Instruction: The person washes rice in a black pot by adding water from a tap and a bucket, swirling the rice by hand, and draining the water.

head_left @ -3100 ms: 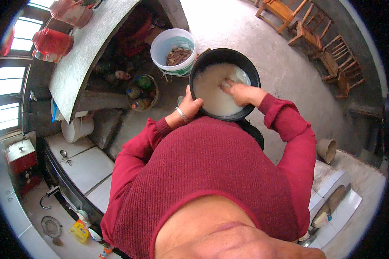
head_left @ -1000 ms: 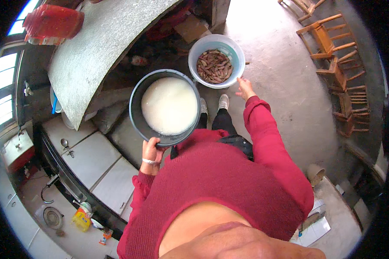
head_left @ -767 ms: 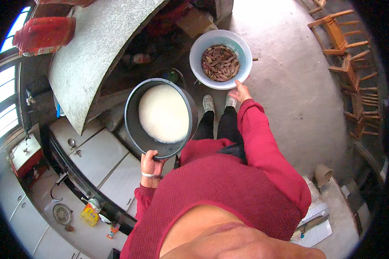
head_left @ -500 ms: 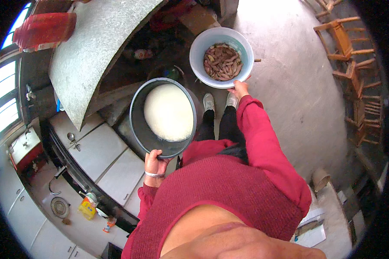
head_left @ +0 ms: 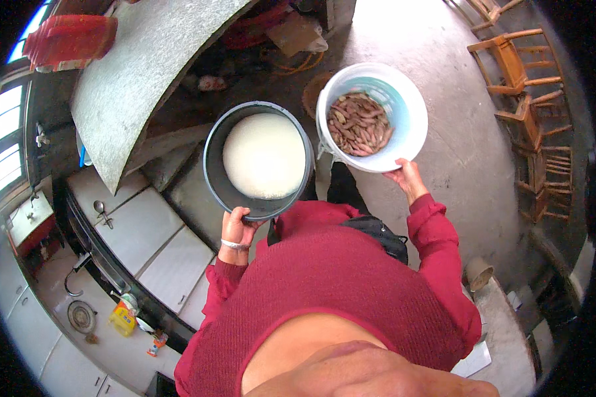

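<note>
"Head view: what's held, biggest first?"

"The white bucket (head_left: pixel 407 122) at one o'clock, right hand (head_left: pixel 407 178) clasping its rim at five. Then the dark pot (head_left: pixel 220 182) at eleven, left hand (head_left: pixel 237 228) gripping its rim near seven."

"How will they handle?"

"Bucket — stiff, likely light itself, weighted by the reddish tubers (head_left: pixel 359 124). Pot's probably heavier, its pale filling (head_left: pixel 263 155) apt to shift; rims may slip if wet. Opposite rim points would hold steadier."

"Around them?"

"Speckled grey worktop (head_left: pixel 159 59) between ten and eleven, tiled counter (head_left: pixel 142 228) at nine, wooden chairs (head_left: pixel 508 63) at two, metal spoon (head_left: pixel 99 208) on that counter. Main obstacle — neighbouring rims; whether they touch, I can't tell."
</note>
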Tool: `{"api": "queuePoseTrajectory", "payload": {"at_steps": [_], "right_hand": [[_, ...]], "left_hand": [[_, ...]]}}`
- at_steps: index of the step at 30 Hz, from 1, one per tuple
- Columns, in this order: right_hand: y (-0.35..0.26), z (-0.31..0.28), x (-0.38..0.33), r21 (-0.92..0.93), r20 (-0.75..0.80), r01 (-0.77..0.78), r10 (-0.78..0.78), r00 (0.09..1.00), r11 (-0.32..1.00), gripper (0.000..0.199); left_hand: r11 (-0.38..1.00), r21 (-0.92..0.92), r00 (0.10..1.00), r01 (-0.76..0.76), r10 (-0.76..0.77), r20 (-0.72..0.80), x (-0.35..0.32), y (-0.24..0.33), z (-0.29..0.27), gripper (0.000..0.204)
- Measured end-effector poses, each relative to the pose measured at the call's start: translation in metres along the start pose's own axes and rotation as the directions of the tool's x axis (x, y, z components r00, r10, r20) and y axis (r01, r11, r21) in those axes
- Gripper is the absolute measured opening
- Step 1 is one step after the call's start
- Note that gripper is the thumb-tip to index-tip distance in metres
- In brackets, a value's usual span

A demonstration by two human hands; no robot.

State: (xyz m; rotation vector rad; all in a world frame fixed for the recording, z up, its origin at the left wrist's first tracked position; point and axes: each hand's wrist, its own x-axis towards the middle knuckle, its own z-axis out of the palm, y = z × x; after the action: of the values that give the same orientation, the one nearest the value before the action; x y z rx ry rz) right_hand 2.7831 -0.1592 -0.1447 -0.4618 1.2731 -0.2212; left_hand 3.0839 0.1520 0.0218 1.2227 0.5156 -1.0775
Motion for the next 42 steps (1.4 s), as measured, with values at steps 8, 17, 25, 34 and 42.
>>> {"api": "queuePoseTrajectory", "payload": {"at_steps": [8, 17, 25, 34, 42], "right_hand": [[0.067, -0.098, 0.031, 0.355, -0.278, -0.028, 0.134, 0.951, 0.935, 0.035], [0.143, -0.163, 0.177, 0.732, -0.500, 0.313, 0.165, 0.850, 0.605, 0.029], [0.212, -0.168, 0.254, 0.864, -0.420, 0.331, 0.180, 0.890, 0.379, 0.034], [0.153, -0.057, 0.157, 0.539, -0.054, -0.097, 0.150, 0.987, 0.837, 0.045], [0.040, 0.050, 0.024, 0.153, 0.278, 0.045, -0.087, 0.957, 0.987, 0.051]], "left_hand": [[0.993, 0.084, 0.997, 0.079, -0.077, -0.029, 0.030, -0.004, 0.011, 0.041], [0.961, 0.250, 0.992, 0.117, -0.102, -0.075, 0.084, -0.023, 0.040, 0.046], [0.921, 0.340, 0.982, 0.189, -0.171, -0.084, 0.126, -0.050, 0.051, 0.048], [0.894, 0.391, 0.975, 0.219, -0.215, -0.054, 0.133, -0.062, 0.077, 0.046], [0.876, 0.444, 0.975, 0.187, -0.220, 0.024, 0.120, -0.065, 0.102, 0.053]]}}
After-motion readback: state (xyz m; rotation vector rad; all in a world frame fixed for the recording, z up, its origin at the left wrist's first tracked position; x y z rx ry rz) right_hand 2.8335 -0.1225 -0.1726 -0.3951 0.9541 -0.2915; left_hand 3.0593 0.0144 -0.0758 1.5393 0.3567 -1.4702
